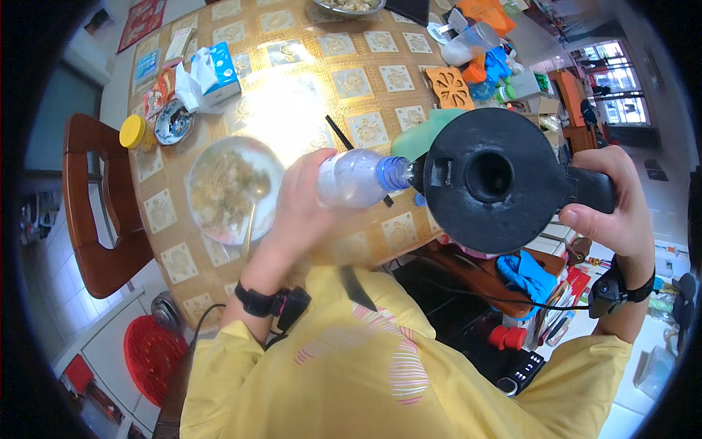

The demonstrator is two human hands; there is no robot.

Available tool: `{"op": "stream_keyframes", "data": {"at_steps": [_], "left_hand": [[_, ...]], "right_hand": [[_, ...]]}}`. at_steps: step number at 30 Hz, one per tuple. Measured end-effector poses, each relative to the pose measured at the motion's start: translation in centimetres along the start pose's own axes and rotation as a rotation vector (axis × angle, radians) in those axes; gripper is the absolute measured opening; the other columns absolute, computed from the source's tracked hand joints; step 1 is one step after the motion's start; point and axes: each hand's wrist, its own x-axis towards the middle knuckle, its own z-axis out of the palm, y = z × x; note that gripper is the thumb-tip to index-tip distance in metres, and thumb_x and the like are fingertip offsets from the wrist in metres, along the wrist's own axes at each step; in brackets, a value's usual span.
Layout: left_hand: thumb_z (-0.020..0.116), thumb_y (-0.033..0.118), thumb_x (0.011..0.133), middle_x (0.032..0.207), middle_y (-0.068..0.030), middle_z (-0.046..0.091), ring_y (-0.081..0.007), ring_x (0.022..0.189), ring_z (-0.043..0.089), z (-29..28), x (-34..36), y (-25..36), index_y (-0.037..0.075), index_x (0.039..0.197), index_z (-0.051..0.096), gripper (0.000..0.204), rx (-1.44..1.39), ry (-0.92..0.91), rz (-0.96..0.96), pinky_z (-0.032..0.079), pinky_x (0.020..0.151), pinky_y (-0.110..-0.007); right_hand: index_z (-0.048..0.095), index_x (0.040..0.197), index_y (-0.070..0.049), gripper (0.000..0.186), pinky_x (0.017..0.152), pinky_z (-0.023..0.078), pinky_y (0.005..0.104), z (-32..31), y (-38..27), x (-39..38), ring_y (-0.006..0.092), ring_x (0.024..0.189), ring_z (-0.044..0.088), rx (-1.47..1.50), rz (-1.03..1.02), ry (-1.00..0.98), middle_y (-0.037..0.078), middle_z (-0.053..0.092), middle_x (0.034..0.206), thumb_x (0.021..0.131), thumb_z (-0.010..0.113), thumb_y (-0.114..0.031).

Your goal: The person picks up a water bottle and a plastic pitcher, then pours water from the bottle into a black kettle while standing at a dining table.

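Note:
My left hand grips a clear plastic bottle with a blue neck, tipped sideways so its mouth meets the spout of a black kettle. My right hand holds the kettle by its black handle, with the round opening in its lid facing up at me. Both are held above the near edge of a table with a patterned gold cloth. Just left of my left hand stands a glass bowl of food with a spoon in it.
A wooden chair stands at the table's left. On the table are a tissue box, a yellow-lidded jar, a small dish, black chopsticks and cluttered bottles at the far right. A red mat lies on the floor.

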Motion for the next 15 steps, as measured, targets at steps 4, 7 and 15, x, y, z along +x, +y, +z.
{"op": "stream_keyframes", "data": {"at_steps": [4,7,15], "left_hand": [[0.079,0.012,0.051,0.107,-0.0114,0.049,-0.0253,0.100,0.050,0.4,0.0,0.0,0.005,0.112,0.041,0.072,0.012,-0.018,-0.042,0.039,0.085,-0.033],[0.078,0.008,0.052,0.109,-0.0103,0.049,-0.0213,0.101,0.049,0.9,-0.2,-0.6,0.005,0.113,0.039,0.073,-0.032,-0.064,-0.064,0.039,0.086,-0.031],[0.077,0.005,0.053,0.111,-0.0082,0.046,-0.0198,0.103,0.047,2.2,-0.9,-0.3,0.004,0.117,0.036,0.077,-0.164,0.011,-0.042,0.039,0.087,-0.031]], "right_hand": [[0.054,0.092,-0.001,0.047,0.071,0.039,0.0246,0.6,1.5,-0.6,0.0135,0.079,0.051,0.082,-0.086,0.053,0.006,0.050,0.086,0.057,0.078,-0.022],[0.054,0.090,-0.001,0.044,0.069,0.039,0.0245,1.6,3.2,-1.6,0.0131,0.076,0.050,0.119,-0.078,0.084,0.006,0.050,0.085,0.058,0.077,-0.021],[0.055,0.068,-0.001,0.018,0.046,0.036,0.0190,9.8,8.0,-4.6,0.0051,0.054,0.048,0.956,0.139,0.059,-0.001,0.053,0.061,0.067,0.067,-0.015]]}}
